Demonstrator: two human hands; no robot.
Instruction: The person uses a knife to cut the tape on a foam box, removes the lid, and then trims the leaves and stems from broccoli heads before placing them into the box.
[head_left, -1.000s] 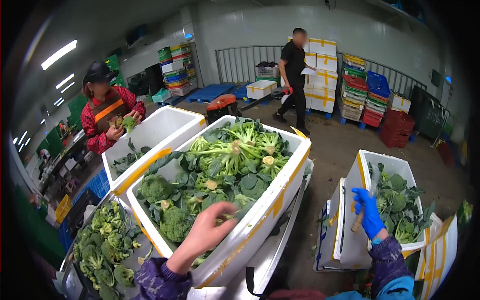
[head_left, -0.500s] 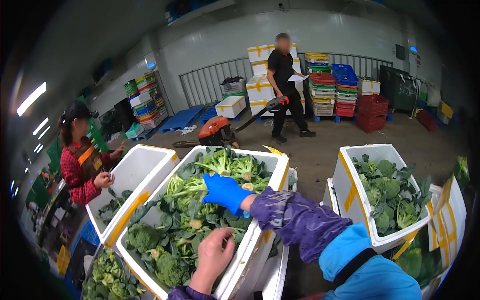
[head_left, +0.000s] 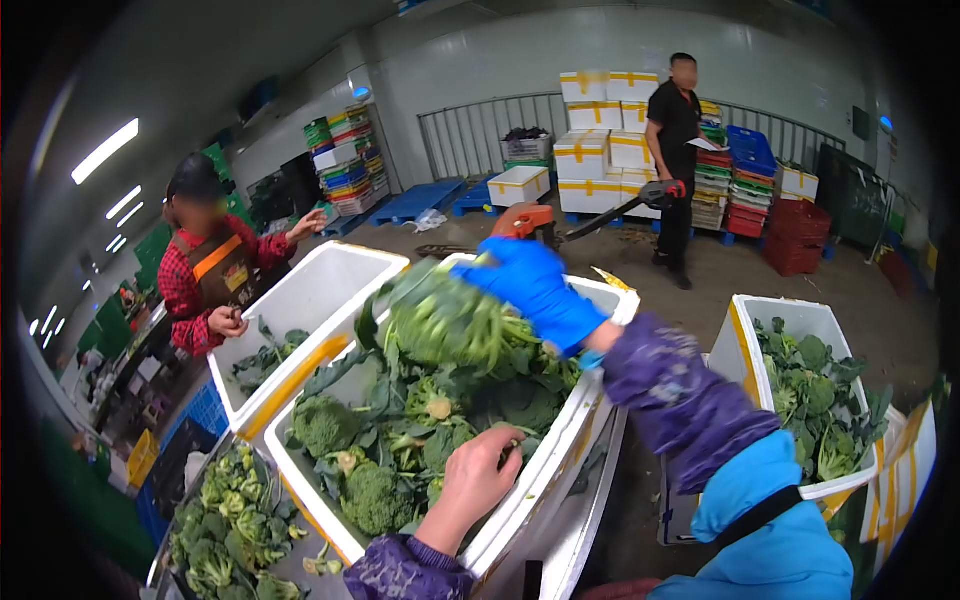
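Note:
My right hand (head_left: 525, 290), in a blue glove, is closed on a broccoli head (head_left: 445, 315). It is lifted above the far part of a white foam box (head_left: 318, 535), and motion blurs it. Over the box's near right side, my bare left hand (head_left: 480, 480) is loosely curled. A gap shows between its thumb and fingers, with nothing visible in it. Beneath both hands the box holds several broccoli heads (head_left: 375, 497) with leaves and pale cut stems.
Another foam box (head_left: 335, 265) with some greens stands left, beside a co-worker (head_left: 215, 265) in a checked shirt. Broccoli pieces (head_left: 235, 520) lie below. At right is a filled foam box (head_left: 745, 335). A person (head_left: 675, 150) stands behind with a pallet jack (head_left: 525, 222).
My right hand has lifted the broccoli up from the box. My left hand has shifted to the right in view. The view has turned left, and the co-worker's hand has risen.

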